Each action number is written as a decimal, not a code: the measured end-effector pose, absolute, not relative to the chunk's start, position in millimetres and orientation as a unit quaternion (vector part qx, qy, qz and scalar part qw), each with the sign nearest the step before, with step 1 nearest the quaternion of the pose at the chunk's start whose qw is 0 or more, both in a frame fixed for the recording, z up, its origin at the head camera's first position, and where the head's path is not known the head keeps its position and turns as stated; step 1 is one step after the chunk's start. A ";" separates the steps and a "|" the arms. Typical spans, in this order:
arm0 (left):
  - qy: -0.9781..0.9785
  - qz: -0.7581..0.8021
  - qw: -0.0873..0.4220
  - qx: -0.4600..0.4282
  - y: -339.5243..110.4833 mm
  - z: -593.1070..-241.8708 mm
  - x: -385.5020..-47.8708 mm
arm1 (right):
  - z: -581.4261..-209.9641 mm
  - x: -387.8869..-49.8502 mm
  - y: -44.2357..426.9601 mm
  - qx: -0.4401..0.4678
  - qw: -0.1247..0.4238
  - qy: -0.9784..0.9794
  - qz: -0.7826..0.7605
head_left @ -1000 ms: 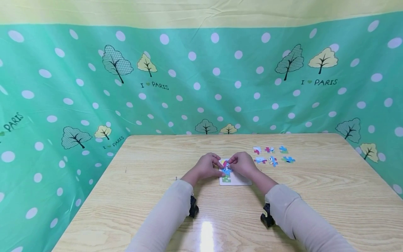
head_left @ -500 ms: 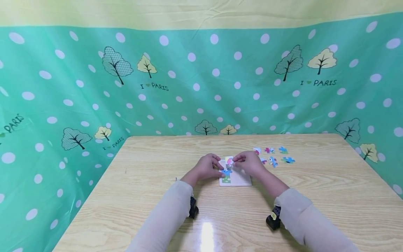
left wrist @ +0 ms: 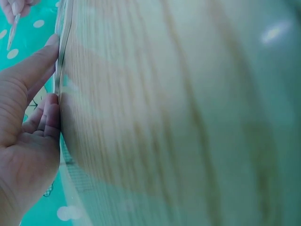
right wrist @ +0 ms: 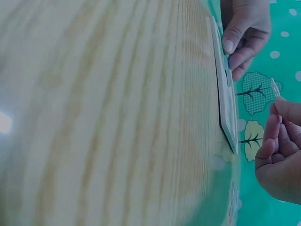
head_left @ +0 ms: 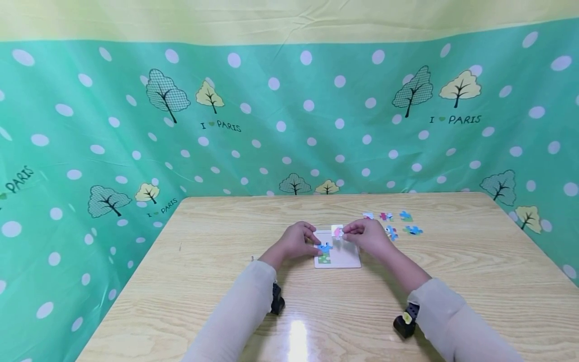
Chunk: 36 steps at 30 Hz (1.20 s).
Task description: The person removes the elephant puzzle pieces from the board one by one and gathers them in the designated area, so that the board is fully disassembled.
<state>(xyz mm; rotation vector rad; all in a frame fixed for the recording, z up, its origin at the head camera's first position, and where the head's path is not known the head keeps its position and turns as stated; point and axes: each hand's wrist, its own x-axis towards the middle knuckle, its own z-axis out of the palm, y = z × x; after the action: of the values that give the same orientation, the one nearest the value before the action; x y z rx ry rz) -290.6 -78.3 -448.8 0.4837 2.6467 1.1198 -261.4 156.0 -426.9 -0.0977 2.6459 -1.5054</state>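
Observation:
My left hand (head_left: 296, 240) holds the left side of a white puzzle board (head_left: 346, 257), its thumb and fingers at the edge. Beside that thumb lie a blue jigsaw piece (head_left: 324, 247) and a green one (head_left: 324, 259), both on the board. Above the board's far edge, my right hand (head_left: 370, 236) pinches a white, yellow and pink jigsaw piece (head_left: 336, 230) between thumb and fingertips. In the right wrist view this jigsaw piece (right wrist: 275, 87) is seen edge-on, raised off the board.
Several loose jigsaw pieces (head_left: 405, 216) lie on the wooden table (head_left: 217, 241) right of the board, some partly hidden behind my right hand. A green dotted curtain (head_left: 253, 100) hangs behind the table. Dark wrist cameras (head_left: 405, 324) sit under both sleeves.
My right hand has lifted the white, yellow and pink jigsaw piece from the board's upper left and carried it to the right. The left hand stays at the board's left side.

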 end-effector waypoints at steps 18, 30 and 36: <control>0.900 0.388 0.115 0.159 -78.4 -449.2 -290.3 | -425.7 -241.7 175.6 -0.035 0.055 0.862 -0.503; 0.901 0.385 0.111 0.165 -78.9 -448.4 -289.0 | -423.7 -228.2 191.8 -0.034 0.064 0.853 -0.518; 0.901 0.387 0.112 0.165 -79.6 -448.7 -288.8 | -426.0 -224.7 202.0 -0.028 0.060 0.859 -0.507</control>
<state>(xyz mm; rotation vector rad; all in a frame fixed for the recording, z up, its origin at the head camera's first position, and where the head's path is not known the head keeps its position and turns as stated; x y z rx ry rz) -288.8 -79.6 -448.7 0.4835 2.6434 1.1347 -224.7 202.0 -426.0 -0.0844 2.6015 -1.5360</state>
